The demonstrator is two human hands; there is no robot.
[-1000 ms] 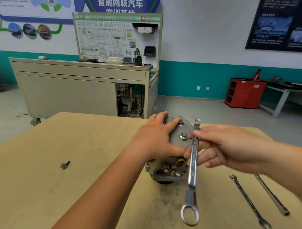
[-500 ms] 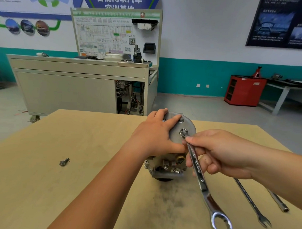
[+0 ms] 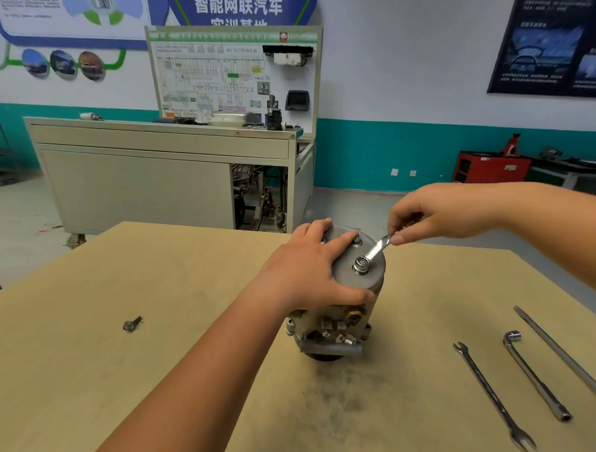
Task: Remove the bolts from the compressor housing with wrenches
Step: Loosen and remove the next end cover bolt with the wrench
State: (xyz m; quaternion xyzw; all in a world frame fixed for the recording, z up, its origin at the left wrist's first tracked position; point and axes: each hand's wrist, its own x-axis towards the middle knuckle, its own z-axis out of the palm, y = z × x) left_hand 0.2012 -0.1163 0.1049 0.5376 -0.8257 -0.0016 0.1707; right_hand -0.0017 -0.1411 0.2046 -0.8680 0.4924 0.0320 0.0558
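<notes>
The compressor (image 3: 333,325) stands upright on the wooden table (image 3: 82,370), its round grey housing plate (image 3: 365,279) on top. My left hand (image 3: 308,270) lies flat on the plate's left half, fingers spread and thumb over the front rim. A ring wrench (image 3: 373,254) sits with its ring on a bolt (image 3: 361,263) at the plate's right side. My right hand (image 3: 425,213) pinches the wrench handle behind and to the right of the plate; most of the handle is hidden in it. Two more bolts (image 3: 357,241) show between my left fingers.
A loose bolt (image 3: 131,322) lies on the table to the left. On the right lie a combination wrench (image 3: 493,395), an L-shaped socket wrench (image 3: 534,376) and a long bar (image 3: 559,350). A grey training bench (image 3: 156,173) stands beyond the table's far edge.
The wrench handle has swung from pointing toward me round to the far right, ring staying on the bolt. My right hand moved up and back with it. My left hand stays on the plate.
</notes>
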